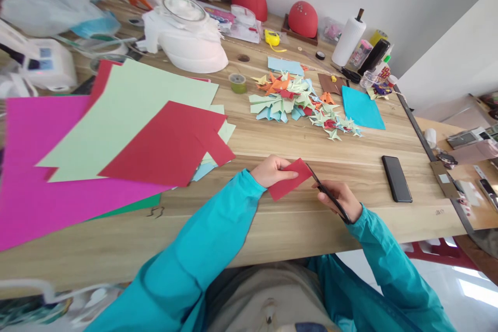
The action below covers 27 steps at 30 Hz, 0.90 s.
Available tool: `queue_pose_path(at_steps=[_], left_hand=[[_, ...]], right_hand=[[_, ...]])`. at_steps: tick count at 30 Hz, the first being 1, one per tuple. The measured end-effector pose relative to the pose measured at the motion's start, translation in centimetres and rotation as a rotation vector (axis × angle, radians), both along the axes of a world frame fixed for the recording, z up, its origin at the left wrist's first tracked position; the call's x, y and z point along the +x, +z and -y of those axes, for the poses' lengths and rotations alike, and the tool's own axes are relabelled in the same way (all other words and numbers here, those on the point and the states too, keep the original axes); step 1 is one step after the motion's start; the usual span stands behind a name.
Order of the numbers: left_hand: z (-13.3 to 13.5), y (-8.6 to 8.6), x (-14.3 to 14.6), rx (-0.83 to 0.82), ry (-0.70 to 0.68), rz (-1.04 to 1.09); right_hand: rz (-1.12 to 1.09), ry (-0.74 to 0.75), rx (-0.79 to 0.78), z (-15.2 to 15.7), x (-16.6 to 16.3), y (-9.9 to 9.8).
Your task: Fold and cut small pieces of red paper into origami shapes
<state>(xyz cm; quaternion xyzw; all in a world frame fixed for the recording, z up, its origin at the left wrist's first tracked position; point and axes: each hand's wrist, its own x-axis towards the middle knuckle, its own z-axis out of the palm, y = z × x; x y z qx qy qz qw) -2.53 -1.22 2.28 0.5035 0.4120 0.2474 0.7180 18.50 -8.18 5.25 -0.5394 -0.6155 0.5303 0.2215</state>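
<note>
My left hand [274, 170] pinches a small red paper piece [290, 180] between thumb and fingers, just above the table near its front edge. In my right hand [341, 200] is a pair of black scissors [330, 198], seen nearly edge-on. Their tip meets the right edge of the red paper; whether the blades are parted I cannot tell. Left of my hands lies a large red sheet [167, 140] over a pale green sheet [128, 109] and a magenta sheet [46, 166]. Beyond my hands is a pile of folded paper shapes [291, 96] in several colours.
A black phone [397, 178] lies to the right, and a turquoise paper square [362, 107] farther back. A tape roll [237, 83] sits by the sheets. Along the back stand a white wrapped form [190, 36], a red dome [303, 19] and a white roll [348, 40].
</note>
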Motion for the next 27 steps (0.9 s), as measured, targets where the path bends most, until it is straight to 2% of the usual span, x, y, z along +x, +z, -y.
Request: queue_pose_path(at_steps=[15,27], left_hand=[[-0.1,-0.2,0.0,-0.039,0.006,-0.016],[-0.1,-0.1,-0.1,-0.051,-0.010,-0.007]], right_hand=[[-0.021,-0.042,-0.014,0.0,0.2,-0.7],[-0.007,-0.033,0.069,-0.2,0.5,-1.2]])
